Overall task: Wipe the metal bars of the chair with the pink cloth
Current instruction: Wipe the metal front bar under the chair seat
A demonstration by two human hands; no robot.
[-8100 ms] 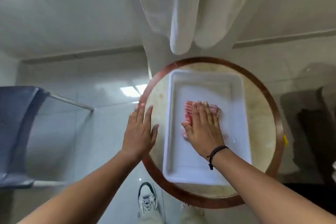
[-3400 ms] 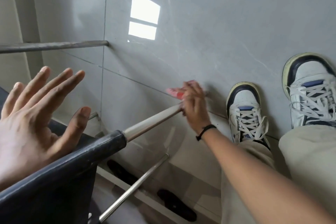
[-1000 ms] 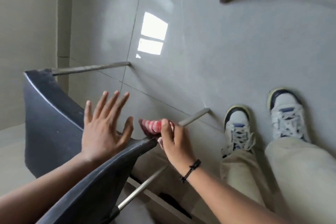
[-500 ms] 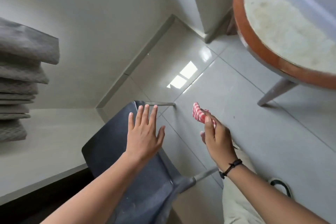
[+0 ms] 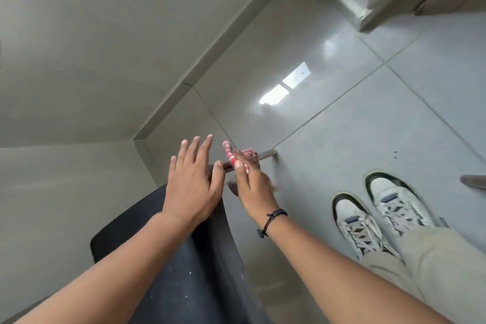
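Gripping pink cloth [image 5: 238, 156] around chair bar [image 5: 266, 154], right hand [image 5: 253, 187]; left hand [image 5: 193, 181] fingers spread.

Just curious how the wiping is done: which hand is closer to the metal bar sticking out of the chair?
Right. The right hand presses the pink cloth onto the metal bar; the left hand hovers open beside it, over the dark chair.

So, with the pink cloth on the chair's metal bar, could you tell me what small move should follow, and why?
Probably slide the right hand, holding the pink cloth, along the metal bar toward its bare bent end; the left hand rests open on the chair.
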